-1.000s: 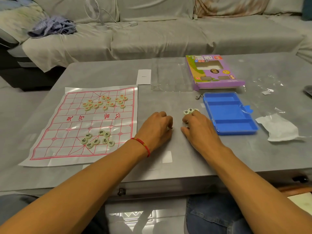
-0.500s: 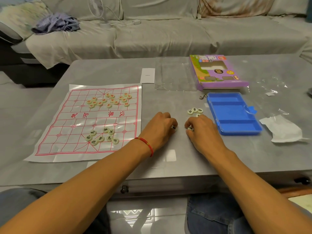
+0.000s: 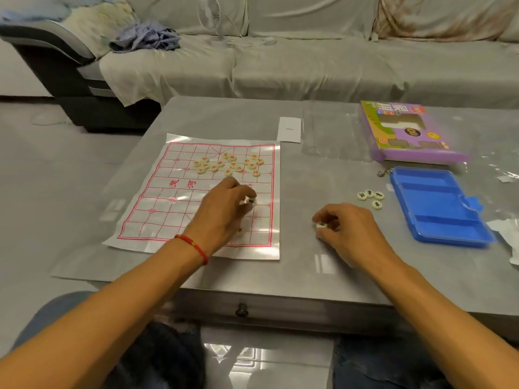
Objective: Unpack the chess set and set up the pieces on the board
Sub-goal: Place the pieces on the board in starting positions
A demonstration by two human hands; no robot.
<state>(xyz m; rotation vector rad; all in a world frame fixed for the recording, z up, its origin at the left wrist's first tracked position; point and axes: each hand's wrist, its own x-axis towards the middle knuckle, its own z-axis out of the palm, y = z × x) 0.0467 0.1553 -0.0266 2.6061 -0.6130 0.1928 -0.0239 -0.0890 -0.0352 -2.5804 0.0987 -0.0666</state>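
Note:
A white paper board [image 3: 157,209] with a red grid lies on the grey table. Several red-marked round pieces [image 3: 229,164] are clustered on its far half. My left hand [image 3: 224,209] hovers over the board's near right part, fingers shut on a black-marked piece [image 3: 252,202]; it hides the black pieces beneath, with one mark showing near the wrist. On the bare table to the right, my right hand [image 3: 348,228] pinches a pale piece [image 3: 320,225]. Several black-marked pieces [image 3: 370,196] lie loose beside the blue tray [image 3: 438,209].
The purple game box [image 3: 407,136] lies at the back right, a clear plastic sleeve [image 3: 328,130] and a white card [image 3: 289,130] to its left. Crumpled wrap [image 3: 505,234] sits at the right edge. A draped sofa stands behind the table.
My left hand moved left from the bare table onto the board carrying a piece. The right hand stayed near the same spot. The camera turned left.

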